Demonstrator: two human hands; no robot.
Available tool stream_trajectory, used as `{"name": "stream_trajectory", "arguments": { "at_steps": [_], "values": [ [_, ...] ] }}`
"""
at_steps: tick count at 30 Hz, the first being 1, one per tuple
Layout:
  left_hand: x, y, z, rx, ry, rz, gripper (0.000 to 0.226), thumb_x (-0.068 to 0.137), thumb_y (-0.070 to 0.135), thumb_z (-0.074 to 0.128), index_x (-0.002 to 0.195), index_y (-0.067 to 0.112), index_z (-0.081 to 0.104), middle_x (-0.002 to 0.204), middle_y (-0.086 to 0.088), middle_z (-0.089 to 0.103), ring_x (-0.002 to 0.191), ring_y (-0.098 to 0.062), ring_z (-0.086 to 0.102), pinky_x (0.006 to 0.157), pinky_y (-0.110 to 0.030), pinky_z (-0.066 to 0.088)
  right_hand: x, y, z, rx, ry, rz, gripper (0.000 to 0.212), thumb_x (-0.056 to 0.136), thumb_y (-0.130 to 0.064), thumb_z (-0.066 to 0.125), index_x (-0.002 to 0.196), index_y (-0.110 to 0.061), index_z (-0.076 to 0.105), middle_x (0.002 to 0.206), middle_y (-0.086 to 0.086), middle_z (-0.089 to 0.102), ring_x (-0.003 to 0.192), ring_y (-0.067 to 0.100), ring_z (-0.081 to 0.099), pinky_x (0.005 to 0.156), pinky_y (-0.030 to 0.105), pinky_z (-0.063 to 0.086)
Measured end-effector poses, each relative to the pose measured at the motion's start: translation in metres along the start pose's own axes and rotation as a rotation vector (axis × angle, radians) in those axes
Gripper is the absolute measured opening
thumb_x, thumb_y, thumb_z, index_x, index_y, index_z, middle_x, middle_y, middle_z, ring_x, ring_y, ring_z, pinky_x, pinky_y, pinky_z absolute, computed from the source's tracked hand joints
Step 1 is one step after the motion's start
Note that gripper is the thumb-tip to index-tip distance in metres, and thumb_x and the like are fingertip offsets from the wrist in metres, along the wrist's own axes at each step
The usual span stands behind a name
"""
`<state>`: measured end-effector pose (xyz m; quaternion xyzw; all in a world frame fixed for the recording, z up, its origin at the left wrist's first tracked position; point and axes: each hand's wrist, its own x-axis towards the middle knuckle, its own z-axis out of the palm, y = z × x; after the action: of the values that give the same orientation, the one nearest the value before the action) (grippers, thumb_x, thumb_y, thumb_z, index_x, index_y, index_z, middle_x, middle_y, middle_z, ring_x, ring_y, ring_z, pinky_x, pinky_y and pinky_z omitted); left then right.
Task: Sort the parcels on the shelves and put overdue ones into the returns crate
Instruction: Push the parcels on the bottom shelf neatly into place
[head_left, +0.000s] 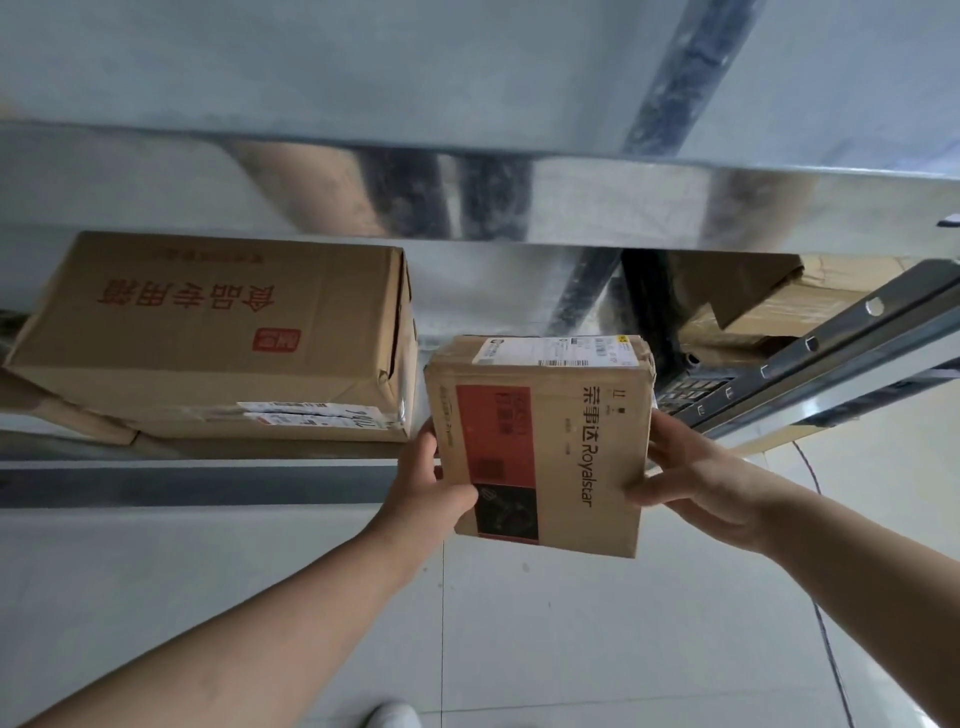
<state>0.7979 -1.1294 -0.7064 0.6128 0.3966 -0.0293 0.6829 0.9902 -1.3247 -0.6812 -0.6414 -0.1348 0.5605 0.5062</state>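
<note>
Reaching forward, both hands' fingers (670, 441) clasp the Royalstar parcel (540, 447) from opposite sides beside the shelf (208, 486).

Your left hand (434, 486) covers the near left edge of the Royalstar parcel (540, 447), and most fingers of your right hand (691, 478) are hidden behind its right side. The white shipping label (558, 349) on its far face is too small to read. The labels on the large carton (218, 332) are blurred. At far right, torn cardboard boxes (769, 306) are half hidden behind the metal shelf post (831, 338).
</note>
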Motion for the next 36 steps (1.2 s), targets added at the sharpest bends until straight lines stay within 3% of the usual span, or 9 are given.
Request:
{"name": "stream_trajectory", "arguments": {
  "at_steps": [8, 12, 14, 17, 21, 25, 28, 32, 36],
  "values": [
    [-0.017, 0.004, 0.006, -0.17, -0.01, 0.065, 0.06, 0.077, 0.01, 0.058, 0.127, 0.038, 0.043, 0.117, 0.006, 0.064, 0.106, -0.012, 0.062, 0.075, -0.021, 0.045, -0.01, -0.007, -0.003, -0.029, 0.009, -0.167, 0.088, 0.053, 0.013, 0.05, 0.136, -0.016, 0.049, 0.128, 0.019, 0.062, 0.122, 0.037, 0.056, 0.096, 0.057, 0.051],
    [-0.025, 0.01, 0.015, -0.256, -0.053, 0.129, 0.062, 0.068, 0.012, 0.049, 0.12, 0.043, 0.048, 0.115, 0.024, 0.064, 0.113, 0.001, 0.058, 0.092, -0.027, 0.047, -0.014, -0.02, -0.001, -0.141, 0.187, -0.275, 0.081, 0.063, 0.022, 0.05, 0.138, -0.009, 0.045, 0.114, 0.001, 0.073, 0.113, 0.02, 0.065, 0.089, 0.038, 0.056],
    [-0.022, 0.018, 0.014, -0.382, -0.027, 0.106, 0.05, 0.073, 0.016, 0.05, 0.116, 0.041, 0.055, 0.113, 0.02, 0.068, 0.113, -0.004, 0.06, 0.1, -0.036, 0.047, -0.009, -0.03, 0.005, -0.238, 0.303, -0.355, 0.073, 0.078, 0.029, 0.049, 0.135, -0.015, 0.05, 0.111, -0.009, 0.072, 0.111, 0.007, 0.065, 0.089, 0.03, 0.056],
    [-0.012, 0.029, 0.013, -0.612, 0.01, -0.026, 0.024, 0.095, 0.04, 0.051, 0.113, 0.029, 0.06, 0.12, 0.0, 0.069, 0.121, -0.023, 0.059, 0.103, -0.05, 0.046, 0.005, -0.042, 0.013, -0.363, 0.472, -0.48, 0.057, 0.082, 0.006, 0.057, 0.122, -0.034, 0.059, 0.123, 0.011, 0.057, 0.123, 0.029, 0.053, 0.096, 0.049, 0.054],
    [-0.006, 0.033, 0.016, -0.559, -0.02, -0.081, 0.064, 0.079, 0.067, 0.044, 0.128, 0.027, 0.053, 0.123, -0.004, 0.067, 0.118, -0.024, 0.06, 0.103, -0.051, 0.047, 0.013, -0.034, 0.011, -0.18, 0.544, -0.408, 0.073, 0.072, 0.004, 0.06, 0.117, -0.053, 0.055, 0.131, 0.012, 0.052, 0.128, 0.03, 0.049, 0.104, 0.056, 0.046],
    [-0.002, 0.031, 0.019, -0.5, -0.008, -0.054, 0.062, 0.074, 0.062, 0.054, 0.123, 0.024, 0.051, 0.119, -0.001, 0.068, 0.113, -0.022, 0.063, 0.103, -0.047, 0.048, 0.014, -0.036, 0.012, 0.082, 0.503, -0.394, 0.071, 0.079, 0.027, 0.038, 0.121, -0.023, 0.064, 0.114, 0.009, 0.07, 0.12, 0.034, 0.058, 0.099, 0.046, 0.047],
    [0.0, 0.032, 0.02, -0.56, 0.006, 0.0, 0.053, 0.077, 0.057, 0.054, 0.123, 0.03, 0.05, 0.118, 0.0, 0.069, 0.11, -0.02, 0.065, 0.1, -0.042, 0.05, 0.012, -0.04, 0.017, 0.17, 0.509, -0.417, 0.063, 0.083, 0.021, 0.036, 0.112, -0.025, 0.068, 0.102, -0.003, 0.074, 0.11, 0.02, 0.062, 0.092, 0.032, 0.045],
    [0.012, 0.039, 0.02, -0.548, 0.119, 0.064, 0.036, 0.093, 0.052, 0.047, 0.124, 0.034, 0.045, 0.119, 0.001, 0.065, 0.109, -0.02, 0.064, 0.091, -0.042, 0.056, 0.013, -0.047, 0.022, 0.004, 0.517, -0.517, 0.048, 0.084, -0.004, 0.051, 0.125, -0.025, 0.064, 0.113, -0.003, 0.07, 0.113, 0.017, 0.061, 0.096, 0.035, 0.045],
    [0.039, 0.045, 0.018, -0.442, 0.295, -0.054, 0.014, 0.104, 0.033, 0.04, 0.117, 0.03, 0.045, 0.115, -0.003, 0.058, 0.101, -0.021, 0.062, 0.076, -0.04, 0.06, 0.017, -0.051, 0.029, -0.284, 0.536, -0.704, 0.049, 0.089, 0.001, 0.052, 0.133, -0.019, 0.059, 0.129, -0.003, 0.06, 0.128, 0.013, 0.052, 0.109, 0.043, 0.044]
  ]
}}
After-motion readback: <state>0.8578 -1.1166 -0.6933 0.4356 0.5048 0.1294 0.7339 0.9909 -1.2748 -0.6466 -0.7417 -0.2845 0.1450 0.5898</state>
